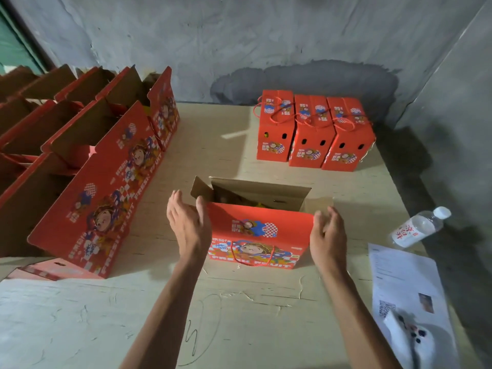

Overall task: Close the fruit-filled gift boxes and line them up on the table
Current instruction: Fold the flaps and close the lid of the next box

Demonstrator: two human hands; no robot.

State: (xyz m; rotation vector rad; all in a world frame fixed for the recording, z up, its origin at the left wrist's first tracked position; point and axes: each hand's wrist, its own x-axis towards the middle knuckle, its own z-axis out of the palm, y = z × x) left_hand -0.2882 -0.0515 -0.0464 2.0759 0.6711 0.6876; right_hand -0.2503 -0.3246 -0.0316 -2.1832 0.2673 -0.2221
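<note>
Boxes waiting their turn (87, 166) stand with lids up in rows to the left of the open gift box (259, 230), which I take as the landmark: it sits on the table (239, 315) directly before the person, red front panel facing the camera, flaps raised, something dark and yellow just visible inside. Left hand (187, 225) is at that box's left end, palm turned inward with fingers straight and together, thumb at the corner of the front panel; whether the palm actually touches the cardboard I cannot tell. Right hand (328, 233) mirrors it at the box's right end, fingers relaxed and gripping nothing, close to or just touching the side. Beyond the box and to its right, three closed boxes (314, 131) stand side by side in a row, handle cords on top. Further right of it lie a water bottle (418, 227) and a printed sheet (407, 286). Judging from this, the step in hand is closing the fourth box; next the side flaps probably need folding inward, then the lid brought over before it joins the row.
</note>
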